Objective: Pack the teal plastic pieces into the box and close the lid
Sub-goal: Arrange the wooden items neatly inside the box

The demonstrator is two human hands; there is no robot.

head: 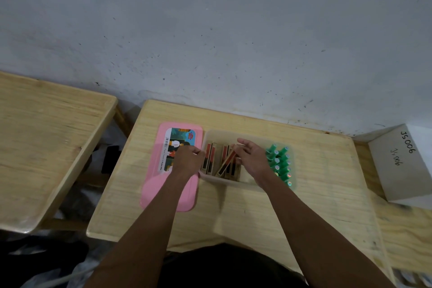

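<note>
A translucent plastic box point(211, 134) stands on the wooden table point(315, 170). Several teal plastic pieces point(280, 163) with round shiny caps stand in rows at its right end. Its left and middle hold several flat red-and-tan packs point(210, 159). The pink lid point(168, 189) lies flat on the table to the left of the box, with a picture label on it. My left hand point(187, 159) rests at the box's left rim, fingers curled; whether it grips anything is unclear. My right hand point(252, 159) is over the box, fingers on a tilted red-and-tan pack point(228, 161).
A second wooden table point(46, 142) stands to the left across a gap. A grey cardboard box point(402, 166) with handwriting sits at the far right. A grey wall runs along the back edge of the table.
</note>
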